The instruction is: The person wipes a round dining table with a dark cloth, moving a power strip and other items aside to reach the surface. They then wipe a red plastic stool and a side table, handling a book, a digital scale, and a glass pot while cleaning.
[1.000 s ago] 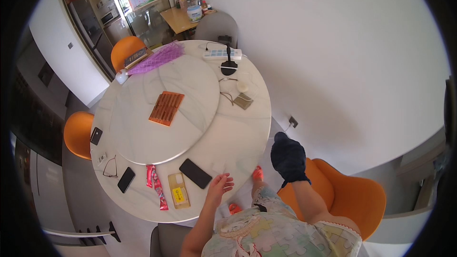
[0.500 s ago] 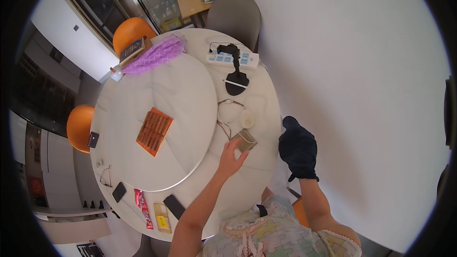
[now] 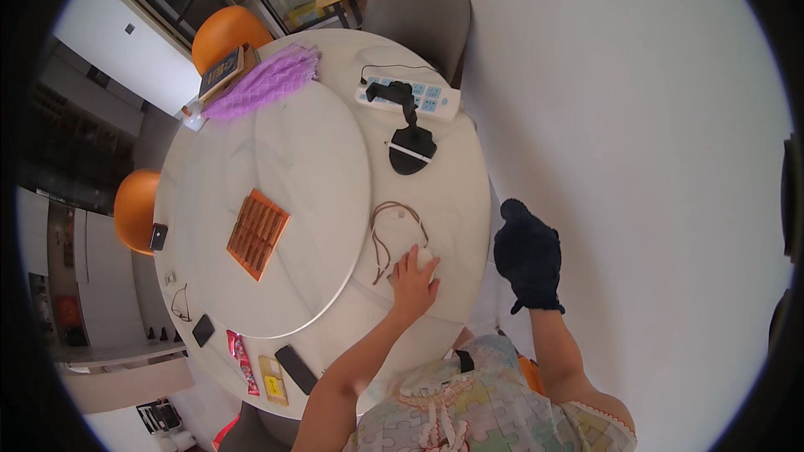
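From where I stand, the head camera's look down the table takes in both hands. The left hand (image 3: 413,286) reaches low over the near right part of the round table (image 3: 456,192), its fingers half spread and bent over a pale round piece (image 3: 425,256); they look to be touching it, though I can't tell whether they have hold of it. That piece lies just beside the lower end of a looped brown cord (image 3: 404,204), on the outer tabletop beyond the turntable (image 3: 310,151), probably because it is within easy arm's reach there. The right hand (image 3: 529,256) is wrapped in a dark, thick mitt and hangs past the table's edge near the wall (image 3: 636,159); the cloth hides its fingers, so how far they are open, or whether they grip anything, I can't say. It seems held out there to stay clear of the other hand. Farther along, a black stand (image 3: 409,121) rests on its broad base, presumably for steadiness, with a thin white stick (image 3: 410,152) across it, in front of a white power strip (image 3: 434,101). A slatted brown mat (image 3: 258,234) lies on the turntable, while a dark phone (image 3: 296,369) and a yellowish case (image 3: 273,381) sit side by side near the closest edge, handy for someone seated.
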A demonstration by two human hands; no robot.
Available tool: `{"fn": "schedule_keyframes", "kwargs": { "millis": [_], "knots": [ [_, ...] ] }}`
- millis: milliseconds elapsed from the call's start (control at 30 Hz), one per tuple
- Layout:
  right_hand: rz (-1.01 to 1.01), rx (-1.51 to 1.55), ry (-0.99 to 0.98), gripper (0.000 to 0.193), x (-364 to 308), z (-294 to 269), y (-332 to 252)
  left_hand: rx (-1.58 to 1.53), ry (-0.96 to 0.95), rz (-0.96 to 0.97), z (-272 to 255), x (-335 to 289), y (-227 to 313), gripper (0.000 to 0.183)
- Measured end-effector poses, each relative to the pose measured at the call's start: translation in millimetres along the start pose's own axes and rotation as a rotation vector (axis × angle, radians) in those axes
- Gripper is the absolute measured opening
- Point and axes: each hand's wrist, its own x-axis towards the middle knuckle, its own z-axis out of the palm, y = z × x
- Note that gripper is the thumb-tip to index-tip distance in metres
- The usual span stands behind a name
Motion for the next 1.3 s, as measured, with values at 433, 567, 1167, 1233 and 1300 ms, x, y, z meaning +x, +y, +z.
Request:
{"fn": "schedule_keyframes", "kwargs": {
  "millis": [433, 567, 1167, 1233, 1300],
  "knots": [
    [-0.058, -0.039, 0.07, 0.012, 34, 19, -37, -0.013, -0.181, -0.168, -45, -199, -34, 0.052],
    [0.026, 0.328, 0.139, 0.022, 21, 47, -41, 0.058, -0.228, -0.2, -78, -213, -24, 0.057],
    [0.472, 1.21, -0.059, 0.045, 42, 37, 21, -0.351, 0.447, -0.12, -18, 166, -60, 0.052],
    [0.526, 1.374, -0.075, 0.048, 55, 42, 31, -0.285, 0.507, -0.178, -6, 207, -60, 0.063],
    [0.581, 1.545, -0.093, 0.051, 66, 47, 40, -0.169, 0.587, -0.186, 8, 241, -66, 0.076]
  ]
}}
